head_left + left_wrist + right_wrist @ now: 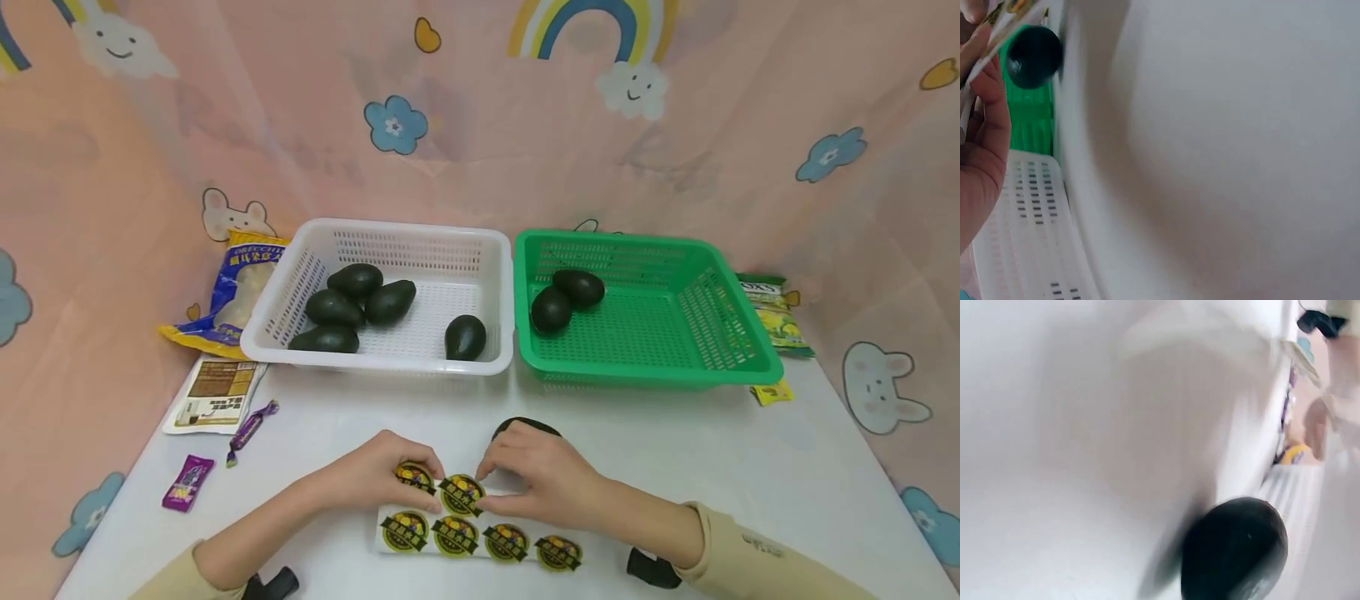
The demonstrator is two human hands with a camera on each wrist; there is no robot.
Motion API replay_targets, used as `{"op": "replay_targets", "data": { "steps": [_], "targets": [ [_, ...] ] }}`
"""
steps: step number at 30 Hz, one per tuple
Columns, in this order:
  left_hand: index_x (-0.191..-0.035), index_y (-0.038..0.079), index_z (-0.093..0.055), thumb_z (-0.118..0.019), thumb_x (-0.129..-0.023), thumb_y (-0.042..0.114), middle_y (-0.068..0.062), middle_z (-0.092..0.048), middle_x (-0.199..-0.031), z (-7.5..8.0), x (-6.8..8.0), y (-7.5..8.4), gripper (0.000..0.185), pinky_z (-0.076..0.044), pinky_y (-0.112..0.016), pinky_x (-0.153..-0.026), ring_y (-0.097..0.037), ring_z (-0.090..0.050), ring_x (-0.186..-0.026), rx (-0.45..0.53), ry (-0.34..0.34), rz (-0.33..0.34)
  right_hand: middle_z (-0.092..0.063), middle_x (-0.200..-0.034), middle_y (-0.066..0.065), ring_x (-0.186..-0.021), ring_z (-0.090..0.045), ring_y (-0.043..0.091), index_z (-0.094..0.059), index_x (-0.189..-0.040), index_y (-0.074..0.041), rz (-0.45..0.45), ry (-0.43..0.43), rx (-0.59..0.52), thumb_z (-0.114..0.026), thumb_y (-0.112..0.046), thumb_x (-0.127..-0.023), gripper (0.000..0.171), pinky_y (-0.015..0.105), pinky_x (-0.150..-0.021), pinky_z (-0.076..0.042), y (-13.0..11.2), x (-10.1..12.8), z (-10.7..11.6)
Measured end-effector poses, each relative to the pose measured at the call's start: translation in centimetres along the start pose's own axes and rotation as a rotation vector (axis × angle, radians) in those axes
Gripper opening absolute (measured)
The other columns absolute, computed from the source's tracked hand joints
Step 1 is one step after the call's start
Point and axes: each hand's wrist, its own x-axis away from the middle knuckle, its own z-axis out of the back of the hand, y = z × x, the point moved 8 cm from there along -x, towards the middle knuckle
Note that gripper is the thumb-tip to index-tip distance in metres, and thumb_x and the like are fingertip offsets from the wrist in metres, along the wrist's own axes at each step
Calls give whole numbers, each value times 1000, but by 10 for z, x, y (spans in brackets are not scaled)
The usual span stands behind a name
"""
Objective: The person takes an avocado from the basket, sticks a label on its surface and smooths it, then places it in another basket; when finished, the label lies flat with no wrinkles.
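Observation:
A white sheet of round black-and-yellow stickers [480, 533] is in front of me in the head view, lifted off the table in the left wrist view. My left hand [397, 475] grips its upper left part between thumb and fingers. From the right, my right hand [543, 483] holds the sheet's upper edge, thumb and fingertips curved in at the right side of one round sticker [461, 494]. Just behind the right hand an avocado [527, 425] lies on the table, partly hidden by that hand; it also shows as a dark avocado [1235, 550] in the right wrist view.
A white basket [382, 364] with several avocados stands at the back left, beside a green basket [645, 375] holding two. Snack packs [225, 308] and purple candies [187, 483] lie at left. A green packet [780, 321] lies at right. Pink patterned cloth hangs behind.

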Motion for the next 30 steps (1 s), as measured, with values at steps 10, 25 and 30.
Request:
{"op": "replay_targets", "data": {
  "steps": [10,25,30],
  "targets": [
    [-113,16,-68,-73,-82,53,7,-63,-115,-16,-2,8,49,-48,-35,-92,-10,-55,-108,-208,104,19,-57,-92,-18,-89,-53,9,-59,-93,-25,-110,12,-171,-69,-19,-92,11,26,-75,-46,20,8,21],
    [-88,20,-77,-74,-87,36,8,-70,-84,-14,-49,24,17,-46,-28,-69,-13,-59,-77,291,424,218,-66,-89,-3,-80,-56,13,-69,-93,-13,-734,74,-468,-67,-24,-94,11,26,-70,-48,80,53,19],
    [-82,22,-78,-74,-87,36,13,-65,-71,-20,-58,17,16,-43,-25,-61,-10,-53,-64,112,438,187,-59,-78,-8,-70,-50,12,-67,-87,-18,-741,100,-318,-69,-24,-92,8,26,-62,-42,89,63,18]
  ]
}}
